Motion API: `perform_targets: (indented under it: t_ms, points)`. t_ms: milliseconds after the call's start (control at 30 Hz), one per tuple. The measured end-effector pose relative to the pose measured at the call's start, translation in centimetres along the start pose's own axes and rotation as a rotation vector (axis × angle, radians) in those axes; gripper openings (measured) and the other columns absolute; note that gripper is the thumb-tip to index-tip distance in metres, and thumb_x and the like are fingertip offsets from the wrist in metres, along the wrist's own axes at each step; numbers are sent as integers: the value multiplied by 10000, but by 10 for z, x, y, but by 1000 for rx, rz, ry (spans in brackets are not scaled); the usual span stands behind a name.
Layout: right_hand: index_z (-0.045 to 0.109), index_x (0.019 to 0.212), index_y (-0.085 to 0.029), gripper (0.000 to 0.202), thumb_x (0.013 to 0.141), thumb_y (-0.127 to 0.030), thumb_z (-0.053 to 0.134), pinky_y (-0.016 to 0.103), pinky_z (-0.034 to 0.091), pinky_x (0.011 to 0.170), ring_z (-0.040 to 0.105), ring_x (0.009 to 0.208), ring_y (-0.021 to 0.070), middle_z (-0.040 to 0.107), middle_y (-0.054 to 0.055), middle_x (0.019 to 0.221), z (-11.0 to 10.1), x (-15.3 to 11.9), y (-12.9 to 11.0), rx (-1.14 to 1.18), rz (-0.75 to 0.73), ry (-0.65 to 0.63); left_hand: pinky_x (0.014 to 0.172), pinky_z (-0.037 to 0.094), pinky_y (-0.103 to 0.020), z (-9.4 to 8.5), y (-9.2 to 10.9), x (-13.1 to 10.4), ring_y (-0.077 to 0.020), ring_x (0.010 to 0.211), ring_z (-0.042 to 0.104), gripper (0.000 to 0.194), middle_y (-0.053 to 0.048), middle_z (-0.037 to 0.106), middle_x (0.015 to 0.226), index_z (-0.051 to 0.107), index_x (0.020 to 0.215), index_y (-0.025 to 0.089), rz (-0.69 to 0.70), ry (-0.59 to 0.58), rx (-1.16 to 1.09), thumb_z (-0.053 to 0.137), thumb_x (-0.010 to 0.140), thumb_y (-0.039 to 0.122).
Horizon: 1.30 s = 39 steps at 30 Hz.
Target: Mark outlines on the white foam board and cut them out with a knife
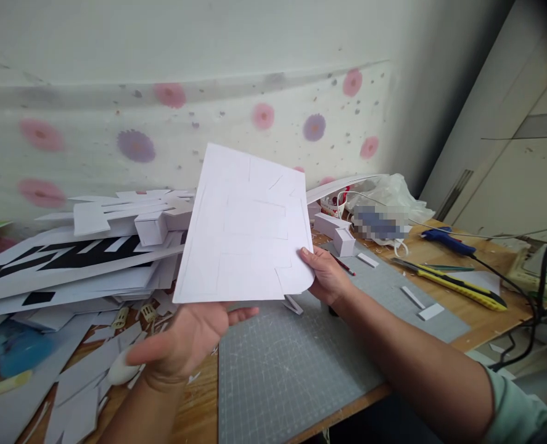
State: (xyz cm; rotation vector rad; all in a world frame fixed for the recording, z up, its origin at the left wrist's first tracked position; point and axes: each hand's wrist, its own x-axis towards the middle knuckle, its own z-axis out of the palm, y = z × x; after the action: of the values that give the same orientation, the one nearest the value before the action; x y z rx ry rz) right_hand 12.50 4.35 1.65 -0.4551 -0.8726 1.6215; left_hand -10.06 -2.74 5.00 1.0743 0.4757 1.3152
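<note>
A white board (250,228) with thin pencil lines is raised and tilted above the grey cutting mat (296,364). My right hand (326,274) grips its lower right corner, thumb on the front face and fingers behind. Below the board's lower left edge is my left hand (192,336), palm up with thumb and fingers spread; its fingertips are partly hidden behind the board. Small white strips (412,297) and a pencil (345,266) lie on the mat, and a little white box (343,242) stands at its back edge.
Stacked white and black boards (92,280) fill the left side, with scraps and a blue object (21,348) in front. At the right lie a yellow cutter (462,287), a blue glue gun (449,240) with its cable, and a plastic bag (405,197) farther back.
</note>
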Motion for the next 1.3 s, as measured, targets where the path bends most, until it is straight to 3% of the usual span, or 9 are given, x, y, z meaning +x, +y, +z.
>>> perform_targets:
  t_ms: [167,267,333,500,700,833,1000,1200,1300]
  points:
    - [634,1034,-165,472,736,-527,689,339,544,734,694,742,193,738,85,896,14,-4,8,-330,-4,-54,592,568,-390,14,-27,-2,-259,724,654,493,-103,691,963,656,1089,233,17,121,269,810,646,385]
    - [616,1018,-150,551,909,-606,326,307,526,624,667,663,177,719,97,839,5,0,-5,-1020,-24,159,485,537,-310,13,-33,0,-208,673,619,398,-65,676,913,643,1083,217,11,229,286,750,718,330]
    - [619,953,-162,560,929,-586,253,303,496,597,648,644,186,697,86,774,-12,6,-21,-1283,-2,266,495,546,-300,9,-31,1,-223,779,623,470,-70,662,1013,596,1167,218,18,309,270,739,733,328]
    - [597,819,-173,319,726,-474,648,387,438,695,634,878,347,678,145,839,-53,15,-51,-1747,149,392,547,563,-325,2,-24,3,-216,797,629,561,-71,645,1076,496,1293,233,137,352,195,701,781,333]
    - [555,994,-182,483,665,-503,702,432,438,711,652,866,374,684,142,876,-63,14,-39,-1980,297,278,551,550,-316,-1,-13,3,-250,774,672,503,-71,680,949,563,1219,170,233,410,168,699,771,357]
    - [559,967,-152,454,623,-381,747,434,447,712,640,877,372,668,174,943,-64,15,-37,-1979,294,213,540,540,-298,-1,-10,3,-251,773,681,517,-73,691,930,558,1220,159,246,417,134,704,761,346]
    - [530,1086,-168,429,674,-150,647,330,481,738,641,862,222,647,111,1035,-52,11,-37,-1801,108,98,553,543,-293,-1,-10,2,-233,731,681,551,-86,705,881,534,1232,127,205,444,88,708,755,342]
    - [588,1061,-221,244,820,-246,610,382,527,767,673,857,201,677,91,1089,-22,-9,-22,-688,-239,-273,522,537,-274,4,-9,1,-226,734,680,492,-73,708,906,565,1197,155,191,439,43,703,764,344]
    - [632,1103,-239,244,863,-283,625,317,525,718,669,812,169,713,71,995,-5,-19,-11,-588,-220,-346,502,534,-269,12,-10,-2,-221,721,677,439,-65,714,914,598,1159,182,142,404,19,708,766,343]
